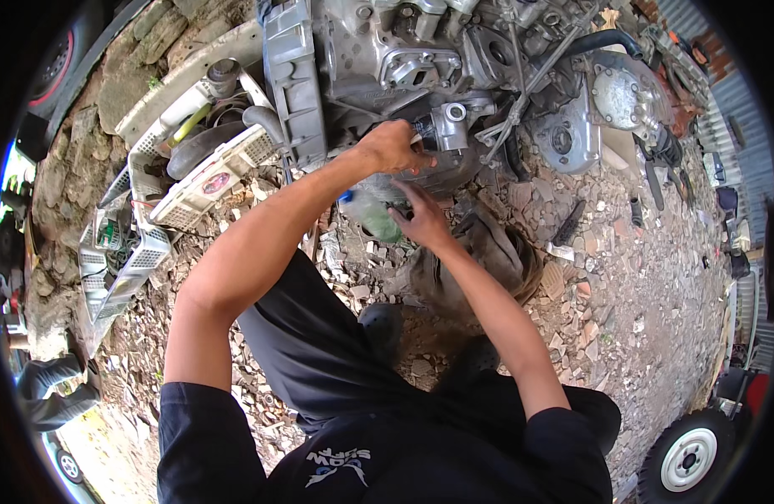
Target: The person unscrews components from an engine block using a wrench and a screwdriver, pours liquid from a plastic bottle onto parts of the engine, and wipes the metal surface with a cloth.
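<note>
Black short-sleeved shirt cloth (454,458) fills the near edge, bearing white printed lettering (343,462) that stands upside down to the camera. Ahead of it, the left grip (395,149), a bare hand, is curled just beside a grey metal fitting with a round open end (452,126), which sits low against the near side of a large silver-grey metal engine (387,50); whether the fingertips pinch anything I cannot tell. Nearer the body, the right grip (420,217) is loosely spread, thumb and fingers apart, beside a clear plastic bottle with a greenish lower part (377,217) and a blue cap (346,196); contact is unclear. A crumpled brown cloth sack (475,265) lies under the right forearm. To the left, a broken white plastic crate (173,210) carries a pinkish oval sticker (216,182), its print too small to read. On the right lies a pale grey metal housing (561,139) with a round hole. Everything rests on ground strewn with stone chips and broken tile (647,294). Farther out are a rough stone wall (76,151), corrugated metal sheets (744,109), a black tyre on a white rim (687,459) and another person's grey-trousered legs (57,395).
</note>
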{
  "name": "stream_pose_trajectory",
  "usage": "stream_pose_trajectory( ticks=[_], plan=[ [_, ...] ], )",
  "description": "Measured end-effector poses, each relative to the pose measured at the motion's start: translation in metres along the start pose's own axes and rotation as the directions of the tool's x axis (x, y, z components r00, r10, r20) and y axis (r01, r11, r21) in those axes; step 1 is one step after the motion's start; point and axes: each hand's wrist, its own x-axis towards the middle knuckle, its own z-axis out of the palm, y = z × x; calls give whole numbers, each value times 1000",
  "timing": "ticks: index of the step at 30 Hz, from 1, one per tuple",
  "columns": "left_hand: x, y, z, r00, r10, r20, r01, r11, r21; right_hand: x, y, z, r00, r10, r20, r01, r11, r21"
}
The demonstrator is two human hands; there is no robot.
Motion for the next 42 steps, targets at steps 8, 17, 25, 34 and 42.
stream_pose_trajectory(
  ticks=[8, 17, 25, 34, 42],
  plan=[
    [6, -43, -19, 999, -3, -44, -2, 993, -116, -5, -21, 82, 919, 74, 388, 148, 846, -512],
    [-24, -41, -45, 996, -42, -75, 38, 998, -54, -41, 17, 154, 823, 241, 514, 101, 829, -550],
    [-35, -92, -43, 985, -166, 37, 170, 944, -282, 2, -9, 93, 993, -115, -35, 113, 991, -65],
    [-36, -97, -52, 905, -361, 224, 400, 901, -168, 28, -3, 61, 992, -86, -97, 75, 991, -110],
    [-27, -130, -34, 913, -331, 240, 376, 910, -174, 5, 12, 66, 995, -95, -23, 90, 982, -166]
  ],
)
